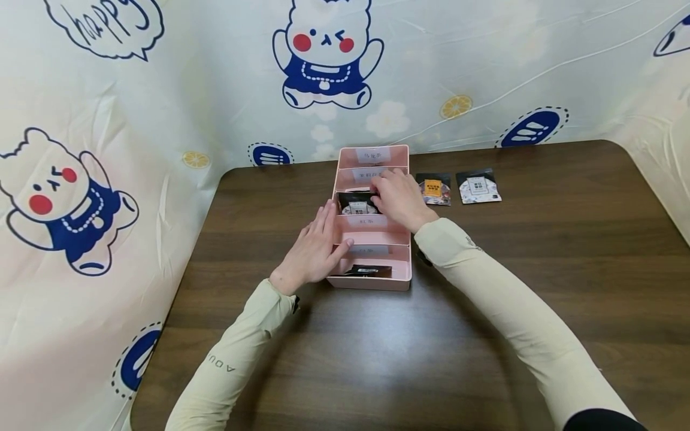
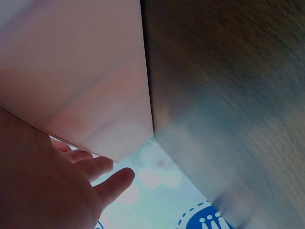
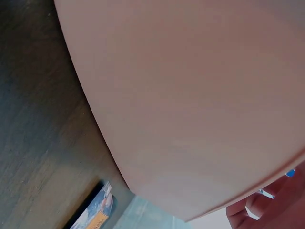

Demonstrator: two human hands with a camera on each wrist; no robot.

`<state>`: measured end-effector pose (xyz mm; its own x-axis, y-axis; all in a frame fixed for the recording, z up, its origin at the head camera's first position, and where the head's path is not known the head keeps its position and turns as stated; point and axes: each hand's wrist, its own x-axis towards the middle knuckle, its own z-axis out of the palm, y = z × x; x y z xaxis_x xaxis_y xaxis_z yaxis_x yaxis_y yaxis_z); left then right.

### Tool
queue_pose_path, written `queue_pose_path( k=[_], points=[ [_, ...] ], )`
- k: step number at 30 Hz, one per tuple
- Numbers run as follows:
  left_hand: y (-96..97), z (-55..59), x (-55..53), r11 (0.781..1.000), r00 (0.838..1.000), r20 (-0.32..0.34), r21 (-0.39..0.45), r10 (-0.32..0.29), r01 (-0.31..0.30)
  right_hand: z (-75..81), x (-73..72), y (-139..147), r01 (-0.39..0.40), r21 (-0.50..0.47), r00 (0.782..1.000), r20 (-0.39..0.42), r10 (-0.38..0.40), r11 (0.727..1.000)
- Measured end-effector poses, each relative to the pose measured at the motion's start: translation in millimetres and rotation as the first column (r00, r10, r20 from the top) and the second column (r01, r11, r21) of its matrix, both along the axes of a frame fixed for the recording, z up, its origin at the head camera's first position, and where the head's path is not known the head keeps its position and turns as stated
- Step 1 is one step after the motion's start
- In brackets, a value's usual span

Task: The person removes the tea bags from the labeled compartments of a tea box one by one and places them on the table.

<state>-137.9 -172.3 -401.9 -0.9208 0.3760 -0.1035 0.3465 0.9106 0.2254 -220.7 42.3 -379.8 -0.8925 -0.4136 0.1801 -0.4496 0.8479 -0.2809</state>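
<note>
On the dark wooden desk (image 1: 539,287), near its far edge, stands a long pink organiser box (image 1: 372,285) divided into compartments running away from the person, each with a small white label. Against the box's left wall rests the left hand (image 1: 312,254), fingers straight and together, thumb hooked over the rim by the second compartment from the near end; its grip is open, pressing flat on the side, as the left wrist view also shows with the fingers (image 2: 102,167) lying loose beside the pink wall. Over the middle of the box the right hand (image 1: 398,197) reaches down, its fingertips curled onto a black sachet (image 1: 357,205) that stands in the third compartment from the near end; the grip appears to pinch the sachet's upper right edge, though the fingertips themselves are partly hidden. Another dark sachet (image 1: 369,271) lies flat in the nearest compartment. Just right of the box, two more packets lie on the desk side by side: an orange-labelled packet (image 1: 434,189) and a white-patterned packet (image 1: 477,187).
</note>
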Motion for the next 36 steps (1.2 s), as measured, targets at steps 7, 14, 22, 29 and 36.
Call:
queue_pose_path(
  k=[7,14,22,29,36],
  points=[
    [0.2,0.8,0.2,1.000,1.000,0.010,-0.002,0.000,0.000,0.8,-0.6,-0.2,0.002,-0.027,1.000,0.011,-0.002,1.000],
    [0.9,1.1,0.3,1.000,1.000,0.013,-0.004,-0.003,0.003,3.2,0.1,4.1,0.025,-0.094,0.996,0.088,-0.017,0.995],
    [0.8,0.6,0.4,1.000,1.000,0.002,-0.006,-0.002,0.002,7.0,-1.1,15.2,0.062,-0.210,0.981,0.195,-0.021,0.976],
    [0.2,-0.5,0.1,1.000,1.000,0.007,-0.009,0.009,-0.008,11.5,-1.2,27.0,0.074,-0.267,0.977,0.210,-0.017,0.961],
    [1.2,-1.1,-0.9,1.000,1.000,0.005,-0.004,0.008,-0.008,18.2,0.7,40.2,0.036,-0.357,0.982,0.186,0.033,0.933]
  ],
)
